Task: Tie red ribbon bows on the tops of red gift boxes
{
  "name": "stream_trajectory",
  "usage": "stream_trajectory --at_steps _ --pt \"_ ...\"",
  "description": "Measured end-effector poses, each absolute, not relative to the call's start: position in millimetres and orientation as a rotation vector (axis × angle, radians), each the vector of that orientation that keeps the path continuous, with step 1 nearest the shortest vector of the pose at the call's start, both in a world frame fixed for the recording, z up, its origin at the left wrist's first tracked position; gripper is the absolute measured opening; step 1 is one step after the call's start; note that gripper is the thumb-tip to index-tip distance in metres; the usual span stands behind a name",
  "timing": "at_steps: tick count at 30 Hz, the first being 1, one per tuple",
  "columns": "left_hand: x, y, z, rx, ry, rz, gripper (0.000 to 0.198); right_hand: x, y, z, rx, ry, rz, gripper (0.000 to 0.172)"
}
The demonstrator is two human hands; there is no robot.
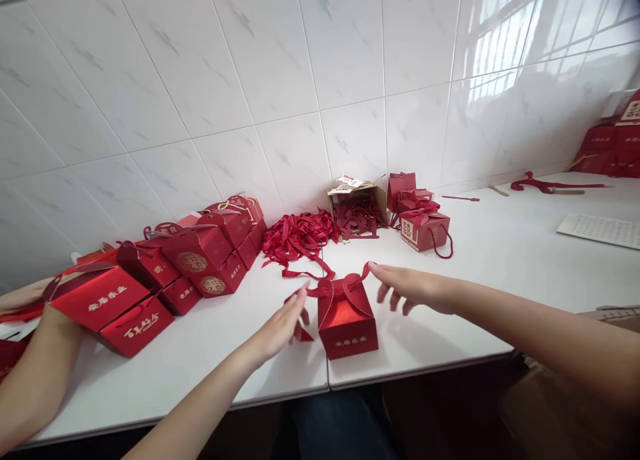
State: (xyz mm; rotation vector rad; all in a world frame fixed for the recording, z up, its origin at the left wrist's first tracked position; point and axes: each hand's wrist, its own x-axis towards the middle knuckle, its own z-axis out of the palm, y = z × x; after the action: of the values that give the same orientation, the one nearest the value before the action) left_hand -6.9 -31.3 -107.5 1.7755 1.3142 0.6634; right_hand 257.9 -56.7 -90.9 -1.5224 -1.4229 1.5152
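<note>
A small red gift box [347,323] with gold lettering stands upright near the table's front edge, its rounded top flaps folded in. A red ribbon [324,288] runs through the top, with an end out to each side. On the left, my left hand [285,323] pinches one ribbon end between thumb and fingers, and a tail of it hangs below. My right hand [406,287] holds the other end between thumb and forefinger at the box's upper right, the remaining fingers loosely curled. Both hands are apart from the box walls.
Stacked red gift boxes [200,247] stand at left, beside another person's arm [55,353]. A heap of red ribbons [300,237] and an open carton [357,210] lie at the wall. More boxes [425,230] stand back right; a white keyboard [600,230] lies far right.
</note>
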Motion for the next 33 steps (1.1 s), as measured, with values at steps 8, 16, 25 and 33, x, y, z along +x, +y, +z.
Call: stream_trajectory --at_steps 8,16,25,33 --pt "5.6 -15.1 -77.8 1.340 0.929 1.252 0.033 255.7 -46.3 -79.9 -0.935 -0.746 1.528 0.011" --pt "27.6 -21.8 -49.2 1.563 0.875 1.505 0.032 259.7 -52.1 -53.0 -0.934 -1.051 1.052 0.022" --pt "48.7 -23.2 -23.9 1.723 0.824 1.541 0.029 248.0 -53.3 -31.4 -0.880 -1.312 0.821 0.024" --pt "46.7 -21.4 -9.6 1.718 0.784 1.522 0.032 240.7 -50.6 -33.7 -0.852 -1.347 0.895 0.022"
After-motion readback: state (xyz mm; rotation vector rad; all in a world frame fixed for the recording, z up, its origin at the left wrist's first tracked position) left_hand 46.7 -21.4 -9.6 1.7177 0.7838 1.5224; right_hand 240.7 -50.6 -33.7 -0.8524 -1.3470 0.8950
